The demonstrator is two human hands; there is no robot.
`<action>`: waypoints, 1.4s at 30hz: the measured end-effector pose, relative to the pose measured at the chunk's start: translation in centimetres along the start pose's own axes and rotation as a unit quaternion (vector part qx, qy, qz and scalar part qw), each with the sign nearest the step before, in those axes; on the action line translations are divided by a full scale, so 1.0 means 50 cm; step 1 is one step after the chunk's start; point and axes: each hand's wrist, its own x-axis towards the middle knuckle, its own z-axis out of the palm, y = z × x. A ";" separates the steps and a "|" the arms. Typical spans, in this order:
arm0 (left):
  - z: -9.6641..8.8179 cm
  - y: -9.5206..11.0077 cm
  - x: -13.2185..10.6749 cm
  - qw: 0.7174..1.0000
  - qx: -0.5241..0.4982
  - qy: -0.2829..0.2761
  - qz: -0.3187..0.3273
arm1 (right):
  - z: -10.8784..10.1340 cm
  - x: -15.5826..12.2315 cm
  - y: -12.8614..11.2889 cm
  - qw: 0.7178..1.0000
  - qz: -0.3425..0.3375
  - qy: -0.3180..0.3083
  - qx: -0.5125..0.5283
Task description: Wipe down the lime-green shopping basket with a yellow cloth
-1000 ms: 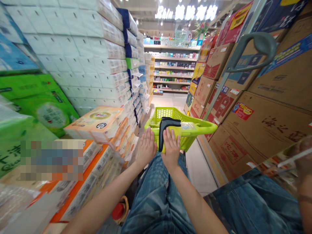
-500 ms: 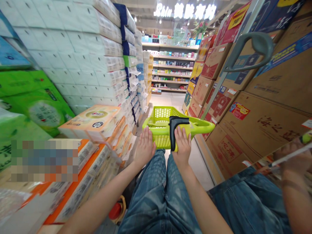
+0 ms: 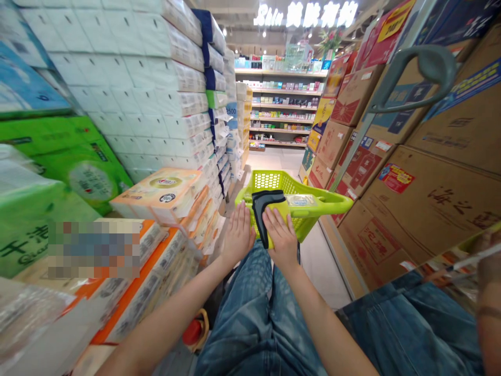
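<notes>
A lime-green shopping cart (image 3: 331, 204) with a perforated basket stands in front of my legs, its handle bar crossing left to right. My left hand (image 3: 239, 234) lies with fingers stretched out against the left end of the handle. Under my right hand (image 3: 281, 236) is a folded black, grey and yellow-green cloth (image 3: 260, 211), which its fingers press onto the handle just left of the middle. To the right of the cloth, a pale label (image 3: 300, 200) shows on the bar. My right palm hides part of the cloth.
Stacked white tissue packs (image 3: 129, 78) and orange tissue packs (image 3: 160, 190) line the left. Cardboard cartons (image 3: 438, 183) rise on the right, behind a grey loop handle (image 3: 415, 78). Shelves (image 3: 279, 107) stand at the aisle's far end. Jeans and an arm at lower right look like a reflection.
My right hand has slid left along the handle with the cloth, towards my left hand, uncovering the pale label. The view has shifted slightly; my left hand stays at the handle's left end.
</notes>
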 end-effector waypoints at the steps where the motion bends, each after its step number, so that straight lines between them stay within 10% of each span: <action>1: -0.001 0.003 0.002 1.000 0.002 0.002 0.000 | -0.008 -0.007 0.014 1.000 0.004 0.008 -0.005; 8: -0.002 0.011 0.005 1.000 -0.007 -0.008 -0.017 | -0.004 -0.001 0.012 0.990 0.107 0.093 0.001; 15: -0.001 -0.004 -0.002 0.999 -0.037 -0.005 -0.020 | 0.040 0.040 -0.067 0.998 0.052 0.003 0.040; 21: 0.001 0.004 0.001 1.000 -0.017 -0.015 -0.018 | -0.007 -0.007 0.016 1.000 -0.012 -0.012 -0.006; 25: 0.003 0.012 0.005 1.000 -0.016 -0.002 -0.020 | -0.030 -0.031 0.064 0.994 0.075 0.076 -0.025; 28: 0.009 0.013 0.004 0.999 -0.022 0.009 -0.021 | -0.011 -0.015 0.034 0.984 0.136 0.119 -0.003; 35: 0.027 -0.007 -0.011 0.996 -0.069 0.011 -0.059 | 0.048 0.023 -0.081 0.998 0.051 -0.003 0.041; 42: 0.037 0.005 0.001 0.999 -0.025 0.038 -0.022 | -0.023 -0.019 0.026 0.998 0.057 -0.003 -0.017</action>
